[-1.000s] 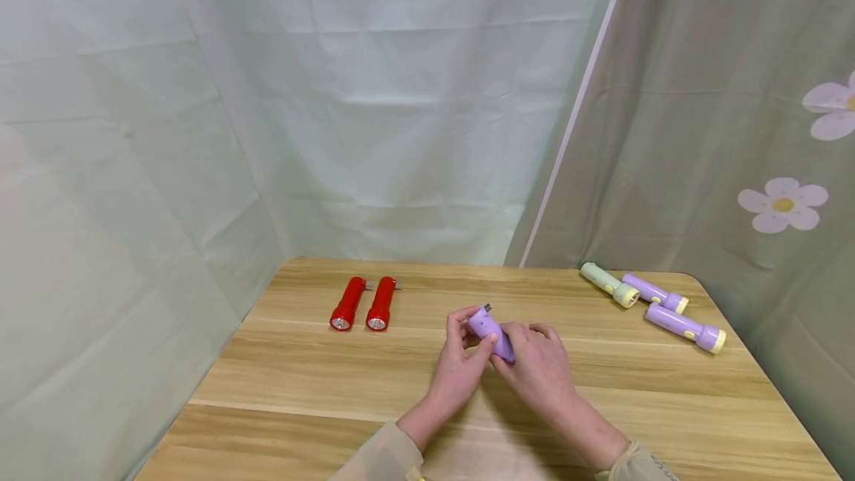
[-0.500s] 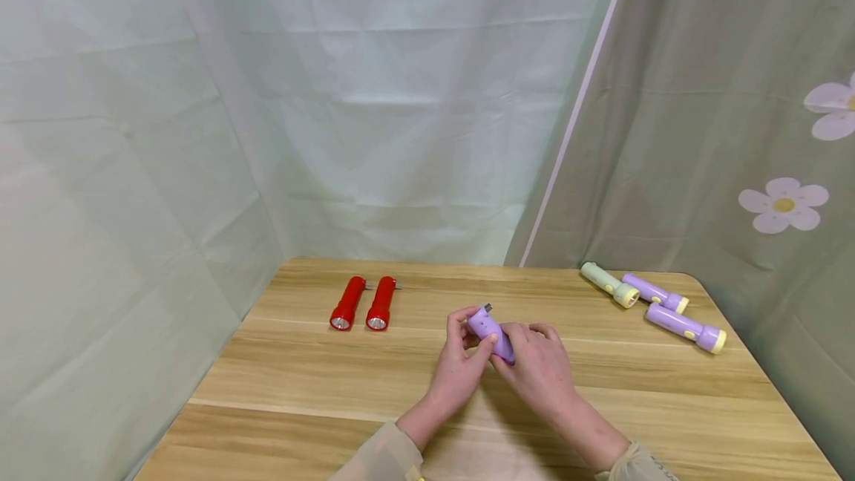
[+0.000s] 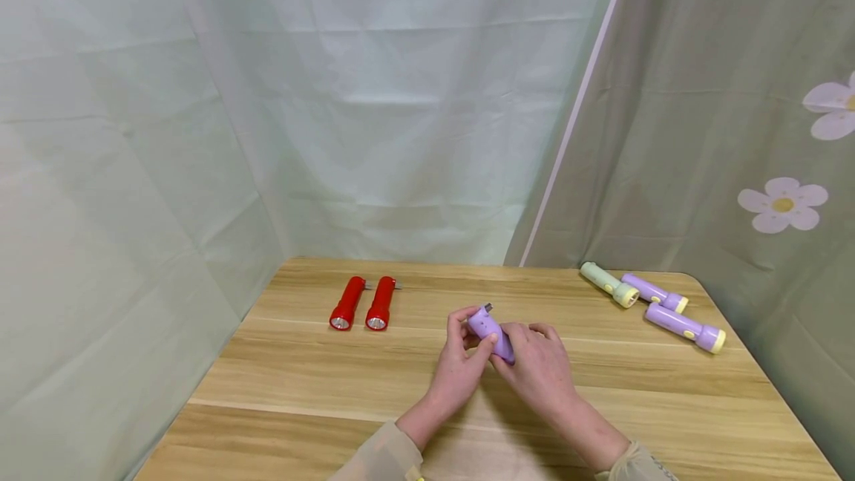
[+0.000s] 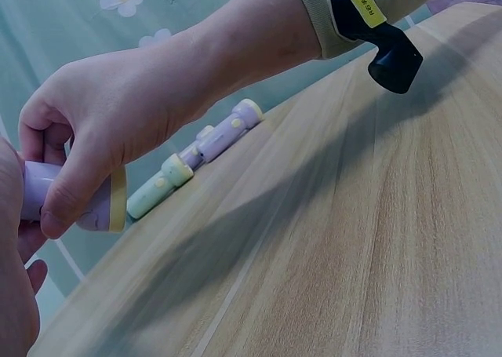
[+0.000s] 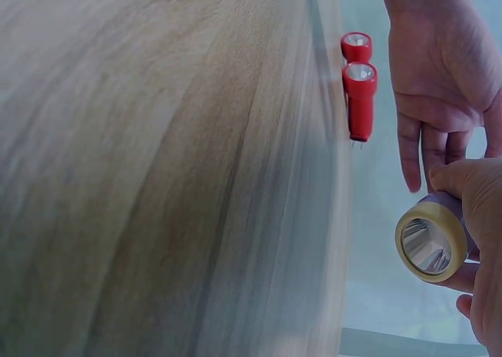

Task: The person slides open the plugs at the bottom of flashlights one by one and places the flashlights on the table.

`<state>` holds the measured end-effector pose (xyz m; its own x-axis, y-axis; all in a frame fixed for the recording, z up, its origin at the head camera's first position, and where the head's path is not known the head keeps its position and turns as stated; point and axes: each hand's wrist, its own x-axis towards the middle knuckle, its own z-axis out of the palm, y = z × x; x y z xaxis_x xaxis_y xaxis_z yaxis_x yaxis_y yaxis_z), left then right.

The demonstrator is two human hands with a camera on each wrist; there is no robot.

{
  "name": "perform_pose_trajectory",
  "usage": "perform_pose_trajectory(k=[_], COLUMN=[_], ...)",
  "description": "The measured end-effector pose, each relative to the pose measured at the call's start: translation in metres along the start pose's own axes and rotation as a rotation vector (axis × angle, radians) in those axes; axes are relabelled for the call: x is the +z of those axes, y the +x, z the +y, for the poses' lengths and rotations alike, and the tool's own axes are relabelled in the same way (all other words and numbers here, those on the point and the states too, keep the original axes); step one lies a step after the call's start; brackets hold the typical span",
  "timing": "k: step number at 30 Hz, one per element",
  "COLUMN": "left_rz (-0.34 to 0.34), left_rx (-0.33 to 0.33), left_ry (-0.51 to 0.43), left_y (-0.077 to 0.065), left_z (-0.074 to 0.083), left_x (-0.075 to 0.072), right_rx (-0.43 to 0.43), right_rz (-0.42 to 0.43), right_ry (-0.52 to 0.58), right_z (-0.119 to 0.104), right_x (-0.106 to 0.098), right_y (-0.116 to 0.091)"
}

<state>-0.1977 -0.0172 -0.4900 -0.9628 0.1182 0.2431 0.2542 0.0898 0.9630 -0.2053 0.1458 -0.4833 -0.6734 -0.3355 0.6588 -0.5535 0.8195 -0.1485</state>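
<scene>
Just above the table, a purple flashlight [image 3: 485, 324] is held between both hands. My left hand [image 3: 458, 364] holds its tail half, the thumb on the near side and the index finger by the end. Metal prongs [image 3: 488, 307] stick out at that tail. My right hand [image 3: 539, 367] grips the head half and hides most of it in the head view. In the right wrist view, the flashlight's reflector [image 5: 427, 245] sits inside a pale yellow rim and looks unlit. The left wrist view shows the right thumb [image 4: 67, 196] pressed along the barrel.
Two red flashlights [image 3: 347, 304] [image 3: 381, 304] lie side by side at the back left, prongs pointing right. A pale green flashlight [image 3: 608, 285] and two purple flashlights [image 3: 654, 293] [image 3: 683, 326] lie at the back right. Curtains [image 3: 427, 110] enclose the wooden table [image 3: 320, 392].
</scene>
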Motion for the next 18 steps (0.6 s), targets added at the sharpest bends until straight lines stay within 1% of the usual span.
perform_pose_trajectory(k=[10, 18], left_rz=[-0.009, -0.017], left_rx=[0.003, 0.047], left_ry=[-0.009, -0.035], left_y=[0.0005, 0.0014], left_z=[-0.0005, -0.0022], left_x=[-0.0011, -0.0025], right_rx=[-0.003, -0.017], right_rz=[0.004, 0.021], right_ry=[-0.002, -0.008], right_z=[-0.0004, 0.0003], right_x=[0.0004, 0.0021], right_y=[0.0003, -0.0002])
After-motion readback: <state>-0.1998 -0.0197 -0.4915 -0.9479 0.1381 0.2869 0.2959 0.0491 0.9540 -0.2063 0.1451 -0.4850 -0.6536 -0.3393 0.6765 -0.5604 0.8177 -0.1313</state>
